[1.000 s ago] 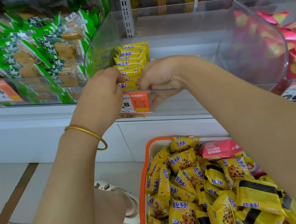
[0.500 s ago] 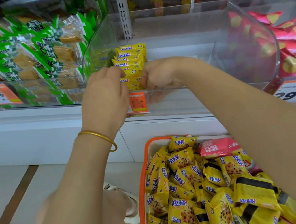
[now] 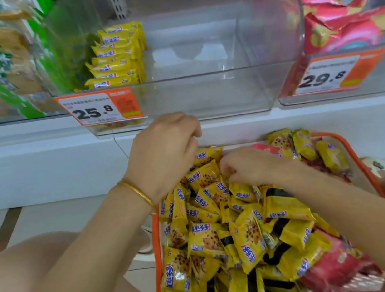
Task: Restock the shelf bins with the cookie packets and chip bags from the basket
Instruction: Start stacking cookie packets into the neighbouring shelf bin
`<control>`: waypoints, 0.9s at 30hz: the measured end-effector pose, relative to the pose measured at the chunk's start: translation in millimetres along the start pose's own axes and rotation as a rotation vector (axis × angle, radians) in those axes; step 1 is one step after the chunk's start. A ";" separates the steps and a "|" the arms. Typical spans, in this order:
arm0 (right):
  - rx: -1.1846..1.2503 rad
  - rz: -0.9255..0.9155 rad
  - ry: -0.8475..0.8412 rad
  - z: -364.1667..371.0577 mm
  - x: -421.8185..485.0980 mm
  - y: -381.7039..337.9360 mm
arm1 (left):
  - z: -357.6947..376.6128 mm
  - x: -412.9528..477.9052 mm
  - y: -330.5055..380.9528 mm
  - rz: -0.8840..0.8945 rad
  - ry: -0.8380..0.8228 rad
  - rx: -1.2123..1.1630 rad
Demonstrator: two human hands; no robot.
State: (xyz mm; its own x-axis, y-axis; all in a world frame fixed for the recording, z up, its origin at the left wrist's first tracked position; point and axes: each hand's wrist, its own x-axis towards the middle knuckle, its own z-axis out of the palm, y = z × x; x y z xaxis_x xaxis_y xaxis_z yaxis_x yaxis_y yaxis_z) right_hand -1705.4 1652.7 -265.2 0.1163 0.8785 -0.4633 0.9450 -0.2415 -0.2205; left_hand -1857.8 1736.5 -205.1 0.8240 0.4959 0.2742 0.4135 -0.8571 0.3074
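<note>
Both hands down at the basket [image 3: 158,263] heaped with yellow cookie packets [image 3: 225,236], below the shelf.

Right hand [image 3: 252,165] dug into the far end of the heap, fingers [image 3: 227,170] curled tight, pinching a packet there. Left hand [image 3: 165,155], gold bangle [image 3: 138,194] at the wrist, poised just above the basket's far left corner, fingers bent under the palm; cannot tell whether holding anything. Up in the clear shelf bin [image 3: 203,94], behind the 25.8 price tag [image 3: 98,108], one row [image 3: 116,59] of the same packets stacked against the left wall. Red chip bags [image 3: 342,268] lying at the basket's near right.
</note>
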 end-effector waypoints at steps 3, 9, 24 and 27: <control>-0.204 0.118 0.012 37.3 17.7 -3.1 | 15.1 2.0 0.5 -0.015 -0.063 0.037; -0.256 0.140 0.091 36.0 10.3 -8.5 | 26.1 8.4 2.2 0.008 -0.091 0.038; 0.876 -0.139 0.340 -37.2 -40.9 23.2 | 29.1 20.5 8.7 -0.115 -0.399 -0.344; 0.934 -0.109 0.403 -47.8 -54.2 16.8 | 10.1 20.6 8.3 -0.170 -0.290 -0.473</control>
State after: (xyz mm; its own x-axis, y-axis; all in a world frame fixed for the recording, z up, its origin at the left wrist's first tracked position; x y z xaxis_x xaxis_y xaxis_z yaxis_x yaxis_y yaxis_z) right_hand -1681.3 1620.8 -202.8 0.3010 0.9466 -0.1158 0.3614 -0.2256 -0.9047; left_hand -1833.5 1738.2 -206.1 0.8614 0.5049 -0.0553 0.3861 -0.5802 0.7172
